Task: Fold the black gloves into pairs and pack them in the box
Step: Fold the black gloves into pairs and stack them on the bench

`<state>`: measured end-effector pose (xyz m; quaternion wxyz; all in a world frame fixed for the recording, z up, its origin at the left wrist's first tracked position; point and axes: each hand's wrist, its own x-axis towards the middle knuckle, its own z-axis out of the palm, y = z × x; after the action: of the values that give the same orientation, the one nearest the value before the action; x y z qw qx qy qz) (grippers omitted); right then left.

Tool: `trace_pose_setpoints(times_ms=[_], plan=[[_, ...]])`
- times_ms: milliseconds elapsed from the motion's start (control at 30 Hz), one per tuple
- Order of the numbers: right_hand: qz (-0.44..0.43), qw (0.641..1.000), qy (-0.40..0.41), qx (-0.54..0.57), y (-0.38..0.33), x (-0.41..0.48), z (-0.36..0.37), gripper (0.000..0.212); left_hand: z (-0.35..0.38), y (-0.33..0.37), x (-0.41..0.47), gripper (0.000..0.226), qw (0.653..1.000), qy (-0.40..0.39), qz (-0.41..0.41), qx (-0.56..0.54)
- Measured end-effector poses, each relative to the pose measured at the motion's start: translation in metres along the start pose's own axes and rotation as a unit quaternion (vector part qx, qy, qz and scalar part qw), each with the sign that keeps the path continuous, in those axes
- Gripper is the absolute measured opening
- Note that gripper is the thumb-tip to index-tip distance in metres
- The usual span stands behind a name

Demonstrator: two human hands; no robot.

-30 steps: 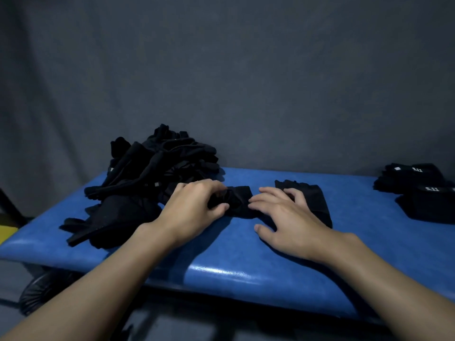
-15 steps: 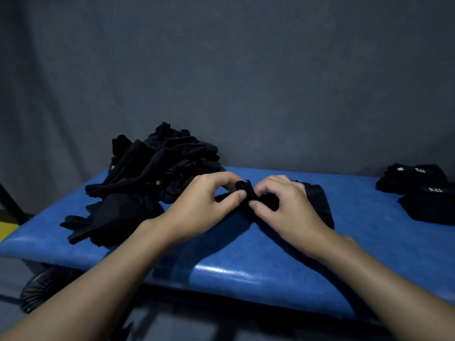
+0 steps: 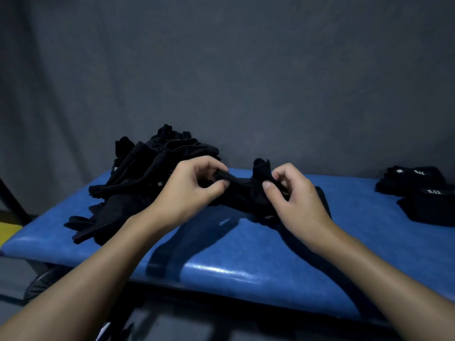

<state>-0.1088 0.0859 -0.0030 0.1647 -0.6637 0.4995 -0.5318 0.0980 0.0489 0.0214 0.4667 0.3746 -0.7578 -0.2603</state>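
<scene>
Black glove pair (image 3: pixel 246 190), mid-bench (image 3: pixel 246 254): left hand (image 3: pixel 194 190) and right hand (image 3: pixel 293 193) each pinch an end; risk: limp fabric slipping, fold unrolling.

Overall light: dim, cool-toned; the grey backdrop (image 3: pixel 221 70) is darkened toward the upper corners.
Glare: a white sheen is seen on the front edge of the blue bench (image 3: pixel 221 269), lower centre.
Shadows: broad, soft-edged shadows are cast on the bench beneath both forearms.
Dark detail: folds in the pile of black gloves (image 3: pixel 147 173), left of centre, are largely lost.
Distortion: the bench edge is bowed by the wide-angle lens.
Sharpness: slightly soft throughout.
</scene>
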Motion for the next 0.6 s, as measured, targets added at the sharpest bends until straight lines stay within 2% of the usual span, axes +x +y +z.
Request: trace_pose_setpoints(times_ms=[133, 233, 300, 400, 500, 600], plan=[[0.019, 0.997, -0.050, 0.049, -0.003, -0.003, -0.003, 0.021, 0.006, 0.005, 0.003, 0.016, 0.999, 0.040, 0.023, -0.014], [0.001, 0.999, -0.052, -0.006, -0.004, -0.007, -0.005, 0.024, 0.010, 0.004, 0.005, 0.017, 0.998, 0.056, 0.023, -0.001], [-0.042, 0.997, -0.036, -0.057, -0.003, -0.008, -0.007, 0.023, 0.010, 0.002, 0.008, 0.018, 0.998, 0.049, 0.012, 0.020], [-0.118, 0.978, -0.109, -0.134, 0.001, -0.010, -0.008, 0.032, 0.005, 0.004, 0.014, 0.032, 0.998, 0.018, -0.036, 0.045], [-0.142, 0.962, -0.170, -0.159, 0.000, -0.014, -0.003, 0.044, -0.005, 0.002, 0.016, 0.042, 0.994, 0.051, -0.094, 0.026], [-0.133, 0.960, -0.166, -0.180, 0.001, -0.014, -0.002, 0.037, -0.007, -0.005, 0.015, 0.032, 0.992, 0.055, -0.098, 0.055]])
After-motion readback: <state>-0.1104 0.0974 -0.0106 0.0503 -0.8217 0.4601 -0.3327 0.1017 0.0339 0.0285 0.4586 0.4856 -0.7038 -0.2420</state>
